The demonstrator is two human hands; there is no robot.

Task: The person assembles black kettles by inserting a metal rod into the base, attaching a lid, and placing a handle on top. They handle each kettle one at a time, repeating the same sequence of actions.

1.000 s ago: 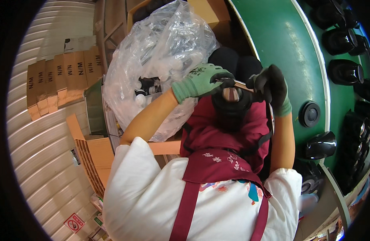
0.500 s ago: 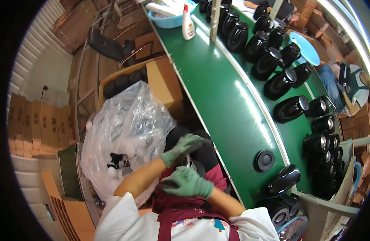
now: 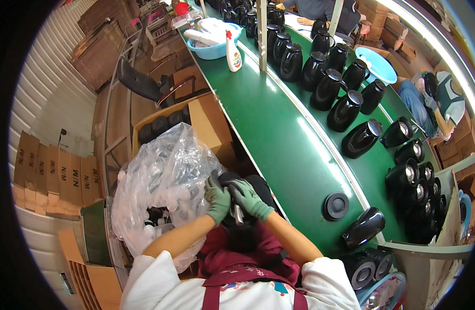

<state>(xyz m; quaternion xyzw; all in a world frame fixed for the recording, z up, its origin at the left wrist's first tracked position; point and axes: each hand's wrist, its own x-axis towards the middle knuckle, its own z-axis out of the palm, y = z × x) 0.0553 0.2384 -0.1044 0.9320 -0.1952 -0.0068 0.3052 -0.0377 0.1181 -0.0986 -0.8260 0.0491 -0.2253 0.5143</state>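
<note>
Above my lap, my left hand (image 3: 217,200) and my right hand (image 3: 251,200), both in green gloves with dark palms, are side by side. Their fingers close round a dark part (image 3: 229,179) from both sides. A shiny metal piece (image 3: 238,214) shows between the hands at the near end. The gloves hide most of the held part, and its kind cannot be made out. To my left, close to the left forearm, a large clear plastic bag (image 3: 162,170) holds white and black pieces. On the green table to my right lies a round black lid-like disc (image 3: 336,206).
A black jug (image 3: 364,228) lies on its side near the disc. Several black jugs (image 3: 346,110) stand in rows along the green table (image 3: 279,150). A spray bottle (image 3: 233,51) and a blue basin (image 3: 211,50) are at its far end. Behind the bag is a cardboard box (image 3: 211,121). Other people sit across.
My hands were one above the other; now they are side by side round the dark part. The right hand has moved away from me, and the view has shifted slightly.
</note>
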